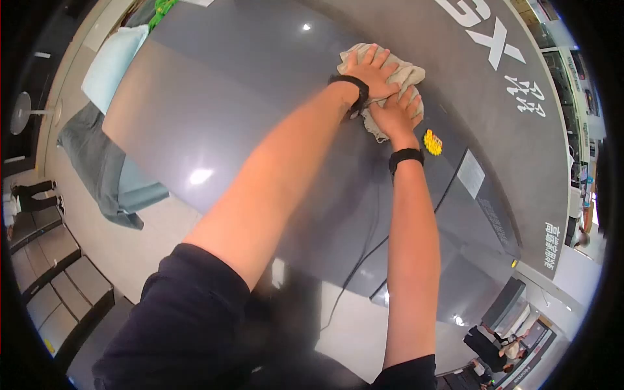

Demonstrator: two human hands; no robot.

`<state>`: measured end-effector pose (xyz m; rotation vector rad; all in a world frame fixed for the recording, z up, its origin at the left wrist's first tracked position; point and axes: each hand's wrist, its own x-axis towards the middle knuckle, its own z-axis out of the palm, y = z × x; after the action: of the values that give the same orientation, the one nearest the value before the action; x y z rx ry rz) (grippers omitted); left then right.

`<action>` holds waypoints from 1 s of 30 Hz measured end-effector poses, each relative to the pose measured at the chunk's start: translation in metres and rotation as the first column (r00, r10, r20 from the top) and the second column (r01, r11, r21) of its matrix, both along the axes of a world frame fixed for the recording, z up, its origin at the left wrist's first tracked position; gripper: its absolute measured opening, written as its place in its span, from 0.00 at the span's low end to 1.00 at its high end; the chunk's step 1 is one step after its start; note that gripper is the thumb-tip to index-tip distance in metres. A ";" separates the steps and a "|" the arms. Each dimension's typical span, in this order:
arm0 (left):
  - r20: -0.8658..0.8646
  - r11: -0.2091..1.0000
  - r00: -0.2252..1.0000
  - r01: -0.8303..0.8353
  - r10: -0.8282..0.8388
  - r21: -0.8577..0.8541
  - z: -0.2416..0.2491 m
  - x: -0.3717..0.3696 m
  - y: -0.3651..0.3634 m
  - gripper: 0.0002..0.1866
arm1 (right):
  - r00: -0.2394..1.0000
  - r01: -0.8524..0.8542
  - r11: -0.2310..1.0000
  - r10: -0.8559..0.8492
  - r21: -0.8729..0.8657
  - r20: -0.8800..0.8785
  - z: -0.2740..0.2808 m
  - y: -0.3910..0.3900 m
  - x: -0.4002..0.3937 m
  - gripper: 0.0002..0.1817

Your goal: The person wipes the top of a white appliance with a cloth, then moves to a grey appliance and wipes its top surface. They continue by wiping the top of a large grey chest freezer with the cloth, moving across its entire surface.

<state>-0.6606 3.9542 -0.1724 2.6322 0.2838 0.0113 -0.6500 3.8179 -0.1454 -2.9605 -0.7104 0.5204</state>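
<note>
My left hand (369, 73) and right hand (394, 118) lay flat, fingers spread, on the crumpled beige cloth (411, 73), pressed to the glossy dark-grey panel (227, 97) near its far edge. Even palm pressure, cloth kept under every fingertip, seemed best to me. The small yellow scalloped tag (432, 142) sat just beside it, calling for short strokes there; leftward, the broad sheen offered freer room.

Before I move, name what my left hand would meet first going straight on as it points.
Beyond the cloth under it, your left hand would probably meet the grey panel with white lettering first; depth is unclear.
</note>
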 end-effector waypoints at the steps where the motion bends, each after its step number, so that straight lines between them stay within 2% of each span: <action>1: 0.032 1.000 0.999 0.014 -0.015 0.021 -0.003 -0.008 -0.003 0.40 | 1.000 -0.018 1.000 0.018 -0.014 0.001 0.002 -0.003 -0.012 0.53; 5: 0.025 0.999 0.999 -0.033 0.033 -0.004 0.000 -0.055 -0.013 0.40 | 0.996 -0.092 0.994 0.093 -0.063 -0.002 0.004 -0.014 -0.052 0.52; 7: 0.013 0.999 0.999 -0.032 0.032 -0.001 0.001 -0.083 -0.023 0.40 | 0.992 -0.128 0.992 0.128 -0.015 -0.003 0.000 -0.028 -0.077 0.51; 11: 0.055 0.989 0.996 -0.075 0.069 0.125 0.007 -0.142 -0.048 0.38 | 0.974 -0.224 0.974 0.225 0.023 -0.010 0.008 -0.055 -0.125 0.49; 13: 0.009 0.992 0.992 -0.126 0.126 0.021 0.034 -0.180 -0.064 0.38 | 0.952 -0.305 0.952 0.305 -0.008 0.018 0.007 -0.073 -0.142 0.47; 14: -0.024 0.990 0.990 -0.138 0.137 -0.028 0.044 -0.200 -0.075 0.37 | 0.941 -0.334 0.940 0.330 0.068 0.072 0.003 -0.089 -0.152 0.48; 16: 0.008 0.976 0.977 -0.215 0.215 0.033 0.030 -0.229 -0.094 0.37 | 0.917 -0.392 0.886 0.354 0.248 0.186 -0.003 -0.115 -0.174 0.49; 19: -0.013 0.959 0.961 -0.274 0.276 0.078 0.016 -0.266 -0.118 0.36 | 0.880 -0.475 0.832 0.443 0.286 0.171 0.001 -0.160 -0.203 0.48; 22: -0.030 0.954 0.957 -0.285 0.289 0.092 0.020 -0.312 -0.146 0.34 | 0.895 -0.444 0.861 0.437 0.249 0.088 0.010 -0.214 -0.242 0.45; 26: -0.040 0.949 0.954 -0.289 0.296 0.125 0.032 -0.354 -0.188 0.34 | 0.890 -0.452 0.877 0.432 0.163 0.144 0.007 -0.280 -0.286 0.42; 28: 0.012 0.945 0.962 -0.270 0.272 0.188 0.013 -0.364 -0.203 0.34 | 0.891 -0.448 0.881 0.426 0.151 0.159 0.006 -0.296 -0.304 0.40; 30: 0.053 0.949 0.970 -0.243 0.237 0.199 -0.004 -0.374 -0.207 0.33 | 0.931 -0.365 0.911 0.356 0.192 0.081 0.004 -0.297 -0.313 0.37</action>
<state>-1.0350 3.7473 -0.1765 2.7794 0.6230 0.1671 -0.9627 3.5210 -0.1414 -2.6639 -1.2488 0.3710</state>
